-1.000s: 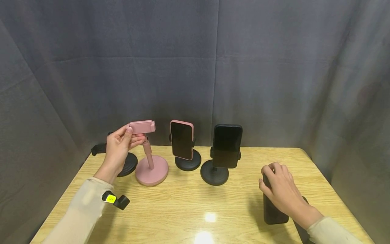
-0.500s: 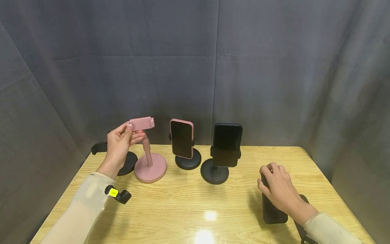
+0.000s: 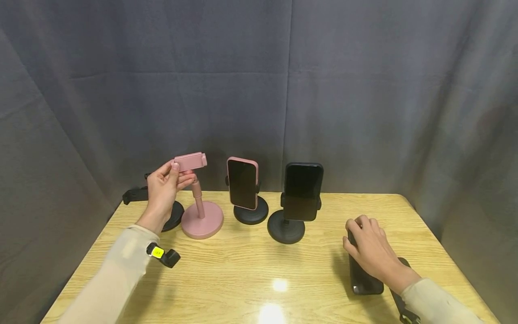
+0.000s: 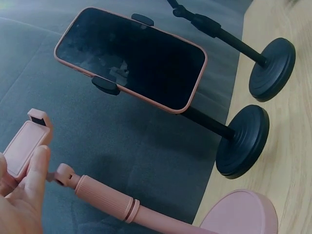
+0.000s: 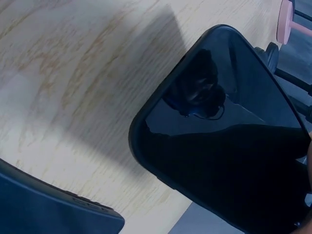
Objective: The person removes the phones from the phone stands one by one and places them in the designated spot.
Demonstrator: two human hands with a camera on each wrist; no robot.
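My left hand [image 3: 162, 189] pinches the pink clamp head [image 3: 189, 162] of a pink phone stand, thumb on its front. The stand's pink round base [image 3: 208, 222] rests on the table; in the left wrist view its ribbed pink stem [image 4: 109, 197] runs below the fingers. No phone is in that clamp. At the right, my right hand [image 3: 371, 249] grips a black phone [image 3: 364, 276] by its upper end. In the right wrist view this phone [image 5: 224, 146] is tilted, with a shadow on the table beside it. A second dark phone [image 3: 398, 297] lies partly under the right forearm.
A pink-cased phone [image 3: 243, 183] and a dark phone [image 3: 303, 191] are clamped upright in black stands near the table's middle. Another black stand [image 3: 135, 195] is partly hidden behind my left hand. Grey curtains [image 3: 259, 90] hang behind the wooden table [image 3: 234, 270].
The pink clamp head has tilted, its right end higher, and the pink base has shifted slightly back. My right hand keeps its grip on the black phone and has barely moved.
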